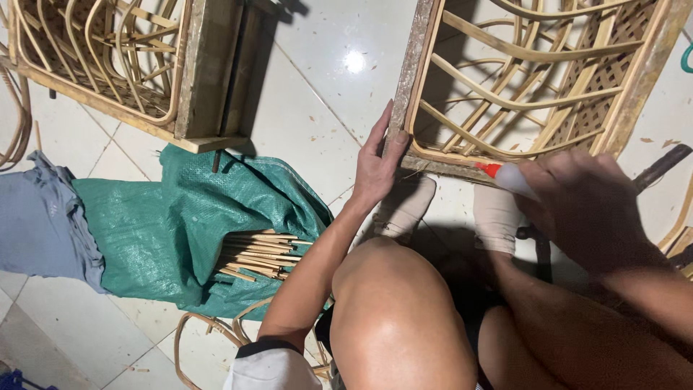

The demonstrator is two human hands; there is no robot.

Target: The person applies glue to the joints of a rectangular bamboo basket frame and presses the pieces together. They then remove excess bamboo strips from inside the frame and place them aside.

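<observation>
My left hand (pixel 375 162) rests flat against the near left corner of a wooden frame (pixel 413 87) filled with bent rattan strips. My right hand (pixel 577 198) is closed around a white glue bottle (pixel 514 177) with a red nozzle (pixel 488 169), whose tip touches the frame's near edge. My knees and socked feet are below the frame, on the white tiled floor.
A second rattan-filled frame (pixel 209 79) lies at the upper left. A green woven sack (pixel 180 217) holding a bundle of cut rattan sticks (pixel 256 254) is left of my arm. Grey cloth (pixel 43 217) lies at far left. Loose rattan loops (pixel 209 332) sit by my knee.
</observation>
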